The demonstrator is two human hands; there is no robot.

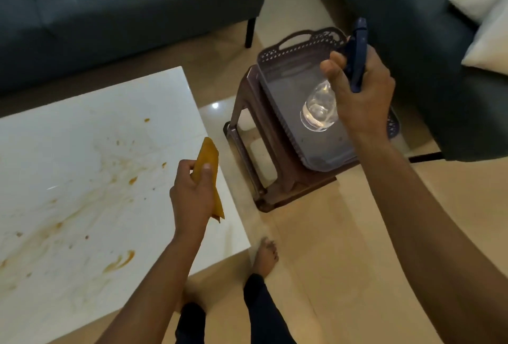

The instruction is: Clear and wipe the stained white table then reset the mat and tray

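While the white table (90,151) at left of frame carries orange-brown smears and crumbs across most of its top, both hands are loaded and neither is wiping yet.

Left hand (192,192), centre frame, over the table's right edge: fingers curled round a folded orange cloth (210,167), thumb pressed on its face. Cloth ends stick out above and below the fist.

Right hand (360,87), upper right: fingers wrapped round the dark blue trigger head (356,54) of a clear spray bottle (320,109), index finger extended off to the left of the head. Bottle hangs above the grey tray (288,85), which sits on a brown plastic stool (264,162) just beside the table. Cannot tell whether the bottle base touches the tray.

Mat: not in view. Table already appears cleared; judged stage is spraying before the wipe.

Risks from here:
- 1. Bottle hangs from the head only; a loose grip while swinging it left could drop it onto the tray or floor.
- 2. Tray overhangs the stool at the lower right; a knock from arm or bottle could tip it off.
- 3. Spray fired before the nozzle is over the table would wet the glossy tile near the bare foot (265,255), a slip hazard.
- 4. Cloth kept folded narrow could drag the thick smear at lower centre outward, or push crumbs off the near edge.
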